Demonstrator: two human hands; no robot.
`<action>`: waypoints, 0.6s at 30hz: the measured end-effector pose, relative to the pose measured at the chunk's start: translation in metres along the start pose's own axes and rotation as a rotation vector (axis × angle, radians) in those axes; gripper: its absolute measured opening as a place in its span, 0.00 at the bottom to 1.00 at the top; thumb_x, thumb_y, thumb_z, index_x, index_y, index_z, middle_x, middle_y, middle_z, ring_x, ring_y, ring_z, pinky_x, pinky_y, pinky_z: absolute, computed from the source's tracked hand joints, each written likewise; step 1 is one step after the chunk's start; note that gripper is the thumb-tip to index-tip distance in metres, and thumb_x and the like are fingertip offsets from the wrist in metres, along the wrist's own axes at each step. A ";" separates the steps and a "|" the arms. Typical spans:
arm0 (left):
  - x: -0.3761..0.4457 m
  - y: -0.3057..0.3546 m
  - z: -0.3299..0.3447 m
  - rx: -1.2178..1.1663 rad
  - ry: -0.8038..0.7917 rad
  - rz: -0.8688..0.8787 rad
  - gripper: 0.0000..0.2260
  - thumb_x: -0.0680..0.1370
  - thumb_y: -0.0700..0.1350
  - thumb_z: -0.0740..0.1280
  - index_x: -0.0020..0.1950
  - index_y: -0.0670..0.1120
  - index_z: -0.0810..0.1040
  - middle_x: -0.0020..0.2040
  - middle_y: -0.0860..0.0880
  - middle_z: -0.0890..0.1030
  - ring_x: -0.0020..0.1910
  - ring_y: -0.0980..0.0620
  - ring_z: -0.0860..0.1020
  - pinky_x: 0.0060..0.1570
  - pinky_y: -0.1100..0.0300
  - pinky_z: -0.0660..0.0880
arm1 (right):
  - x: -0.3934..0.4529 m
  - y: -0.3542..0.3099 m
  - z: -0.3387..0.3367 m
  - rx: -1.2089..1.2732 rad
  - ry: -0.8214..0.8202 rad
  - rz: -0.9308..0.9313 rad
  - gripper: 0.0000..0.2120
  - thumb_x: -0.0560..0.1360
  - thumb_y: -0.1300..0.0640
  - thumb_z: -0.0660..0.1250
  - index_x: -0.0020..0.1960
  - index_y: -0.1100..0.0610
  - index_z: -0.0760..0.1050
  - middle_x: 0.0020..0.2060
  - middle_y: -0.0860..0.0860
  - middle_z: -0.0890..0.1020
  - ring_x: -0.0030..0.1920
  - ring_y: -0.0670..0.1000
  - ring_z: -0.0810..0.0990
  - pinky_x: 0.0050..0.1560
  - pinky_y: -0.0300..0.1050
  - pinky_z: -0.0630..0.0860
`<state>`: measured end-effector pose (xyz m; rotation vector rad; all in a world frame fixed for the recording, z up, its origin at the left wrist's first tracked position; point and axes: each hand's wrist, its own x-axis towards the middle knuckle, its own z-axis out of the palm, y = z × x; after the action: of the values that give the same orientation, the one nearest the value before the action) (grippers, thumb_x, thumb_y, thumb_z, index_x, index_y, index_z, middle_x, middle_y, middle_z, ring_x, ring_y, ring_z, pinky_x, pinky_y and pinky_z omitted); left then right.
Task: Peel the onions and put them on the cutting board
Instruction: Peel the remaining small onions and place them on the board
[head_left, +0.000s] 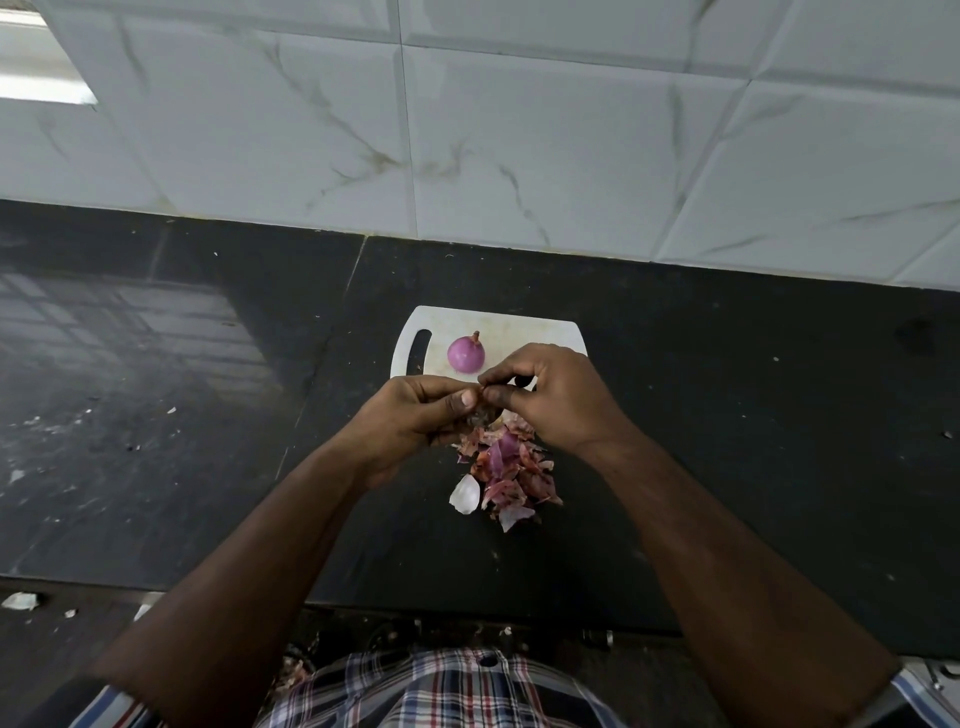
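A cutting board (511, 325) lies on the counter (727, 415), close to the far wall (519, 130). One peeled onion (466, 354) sits on the board's left part, right of its handle slot. Near of the board, the left hand (410, 423) and right hand (553, 397) meet above the counter around a mostly hidden onion (480, 413). A heap of peels (506, 470) lies on the counter just near of them.

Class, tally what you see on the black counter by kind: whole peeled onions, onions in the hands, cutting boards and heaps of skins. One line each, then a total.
Peeled onion on the board: 1
Onion being peeled, held by left hand and right hand: 1
Cutting board: 1
Heap of onion skins: 1
Total: 4
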<state>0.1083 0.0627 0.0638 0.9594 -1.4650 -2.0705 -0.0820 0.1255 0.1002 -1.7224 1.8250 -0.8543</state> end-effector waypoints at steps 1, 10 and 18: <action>0.000 -0.001 0.000 -0.008 0.005 0.007 0.15 0.75 0.47 0.71 0.57 0.40 0.85 0.57 0.37 0.84 0.57 0.42 0.80 0.68 0.38 0.70 | 0.000 0.000 0.001 0.005 0.014 0.002 0.08 0.73 0.56 0.75 0.53 0.52 0.86 0.45 0.43 0.84 0.47 0.44 0.80 0.49 0.40 0.76; 0.000 -0.008 0.001 -0.129 0.004 -0.002 0.12 0.76 0.45 0.70 0.56 0.42 0.85 0.55 0.40 0.85 0.55 0.43 0.80 0.62 0.47 0.75 | 0.002 0.007 0.009 0.215 0.134 0.072 0.09 0.72 0.63 0.76 0.50 0.55 0.87 0.42 0.45 0.87 0.45 0.42 0.85 0.52 0.42 0.81; -0.002 -0.013 0.000 -0.265 -0.015 0.011 0.10 0.77 0.42 0.66 0.53 0.44 0.86 0.50 0.43 0.86 0.48 0.50 0.85 0.49 0.58 0.81 | -0.005 0.018 0.006 0.169 0.119 0.113 0.10 0.75 0.64 0.73 0.54 0.56 0.85 0.45 0.44 0.86 0.44 0.35 0.82 0.50 0.30 0.78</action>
<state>0.1096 0.0686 0.0524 0.8301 -1.1617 -2.1991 -0.0894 0.1301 0.0831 -1.4785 1.8490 -1.0505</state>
